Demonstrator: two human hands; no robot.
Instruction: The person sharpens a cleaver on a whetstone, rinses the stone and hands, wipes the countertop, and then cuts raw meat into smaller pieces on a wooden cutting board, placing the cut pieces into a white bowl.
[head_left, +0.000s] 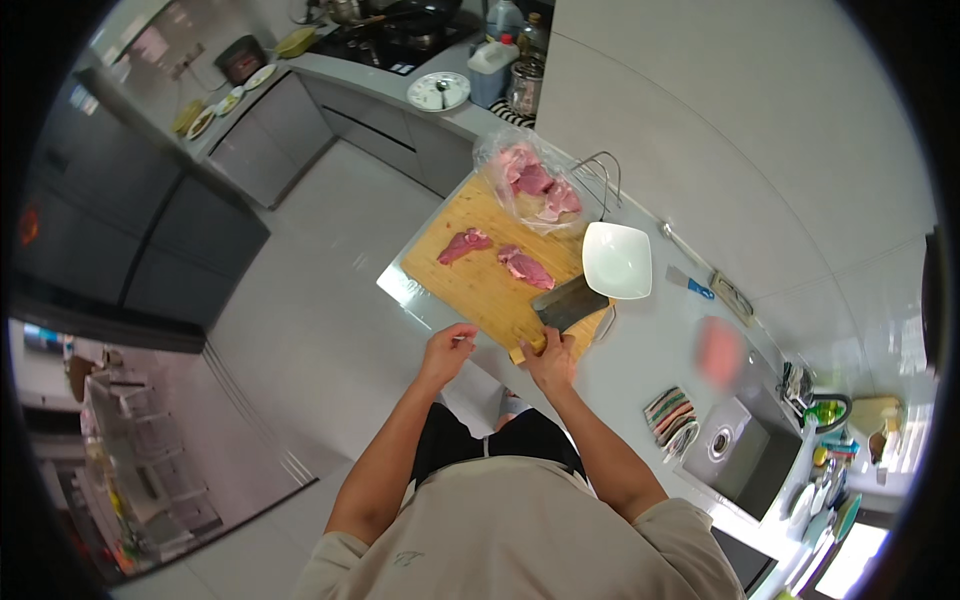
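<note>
My right hand (551, 360) is at the near right corner of a bamboo cutting board (472, 289), its fingers at the handle end of a cleaver (571, 302). The cleaver's broad dark blade lies over the board's right part. My left hand (448, 352) hovers off the board's near left edge, fingers curled apart, holding nothing. Two pieces of raw meat lie on the board, one at the left (464, 246) and one in the middle (526, 267). More raw meat (536, 180) sits in a clear plastic bag at the far end. A white square bowl (617, 260) stands beside the blade.
A blue-handled scraper (690, 283) lies by the wall. A folded striped cloth (670, 420) is near the sink (724, 442). Behind the bag are a metal rack (604, 176), a white plate with a spoon (439, 91), a plastic jug (491, 71) and a stove (394, 45).
</note>
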